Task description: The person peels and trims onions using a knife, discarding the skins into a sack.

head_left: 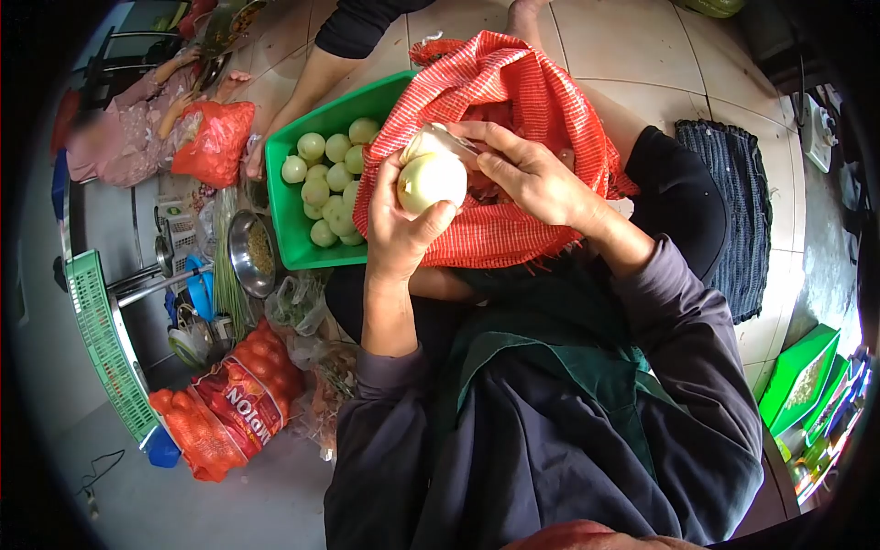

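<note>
My left hand (399, 225) is wrapped around a pale, peeled onion (433, 183), held above an open red mesh sack (513, 243). My right hand (534, 174) is closed on what looks like a knife (456, 144), its thin blade against the top of the onion where a loose flap of skin stands up. The handle is hidden by my fingers. Left of the sack, a green plastic crate (286, 225) contains several peeled onions (314, 191). The sack lies across my lap, and dark bits inside it are partly covered by my right hand.
A full orange mesh bag of onions (243, 403) lies at the left, near a metal bowl (240, 252) and a green basket (105, 339). Another person (124, 151) sits at the upper left by a red bag (213, 142). A dark woven mat (724, 220) lies at the right.
</note>
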The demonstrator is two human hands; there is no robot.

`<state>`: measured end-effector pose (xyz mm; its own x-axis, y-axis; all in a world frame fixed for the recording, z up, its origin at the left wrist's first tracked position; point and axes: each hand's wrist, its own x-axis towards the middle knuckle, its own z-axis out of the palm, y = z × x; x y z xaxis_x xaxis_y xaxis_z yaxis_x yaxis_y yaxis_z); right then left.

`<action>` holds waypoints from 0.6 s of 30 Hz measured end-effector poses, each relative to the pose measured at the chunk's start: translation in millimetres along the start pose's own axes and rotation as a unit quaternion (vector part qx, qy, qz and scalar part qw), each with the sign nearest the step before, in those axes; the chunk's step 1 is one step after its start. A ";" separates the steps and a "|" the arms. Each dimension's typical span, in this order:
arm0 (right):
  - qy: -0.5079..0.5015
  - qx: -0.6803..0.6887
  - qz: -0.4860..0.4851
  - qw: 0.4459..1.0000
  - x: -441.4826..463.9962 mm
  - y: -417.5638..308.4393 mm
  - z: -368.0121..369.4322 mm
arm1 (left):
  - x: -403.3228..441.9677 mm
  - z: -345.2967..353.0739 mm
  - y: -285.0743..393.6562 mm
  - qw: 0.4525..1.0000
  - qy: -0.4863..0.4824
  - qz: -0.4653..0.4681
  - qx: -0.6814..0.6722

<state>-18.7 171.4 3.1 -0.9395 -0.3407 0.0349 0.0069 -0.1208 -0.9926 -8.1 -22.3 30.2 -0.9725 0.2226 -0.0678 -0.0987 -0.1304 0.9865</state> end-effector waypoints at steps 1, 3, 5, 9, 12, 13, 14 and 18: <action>-0.005 -0.008 -0.002 1.000 -0.4 -0.1 -0.3 | 0.0 -1.4 -1.7 1.000 0.012 -0.003 -0.014; -0.008 -0.005 0.006 1.000 0.8 0.8 1.2 | -0.4 -4.9 -2.8 0.998 0.044 -0.020 -0.027; 0.002 0.013 0.027 1.000 2.9 2.9 -1.6 | -2.7 -5.5 -3.0 0.998 0.032 0.007 -0.056; 0.014 -0.015 0.113 0.993 6.4 -3.8 -16.8 | -0.7 -11.3 -10.6 0.992 -0.004 0.074 -0.104; 0.030 -0.087 0.089 0.992 7.8 4.0 -21.6 | 1.6 -11.5 -6.5 0.987 -0.025 0.102 -0.122; 0.025 -0.102 0.088 0.991 7.9 4.5 -23.0 | 2.0 -12.8 -7.5 0.987 -0.021 0.109 -0.115; 0.020 -0.118 0.087 0.989 8.0 4.9 -24.4 | 2.4 -14.5 -9.0 0.987 -0.018 0.115 -0.109; -0.044 -0.101 0.143 0.984 5.3 -11.3 -25.5 | 3.0 -25.3 -23.2 0.985 0.022 0.096 -0.138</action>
<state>-32.6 194.7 11.5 -0.8761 -0.4139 -0.2473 0.1894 0.1762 -0.9660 -14.1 -43.0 3.4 -0.9865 0.1259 0.1044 0.0413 -0.4257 0.9039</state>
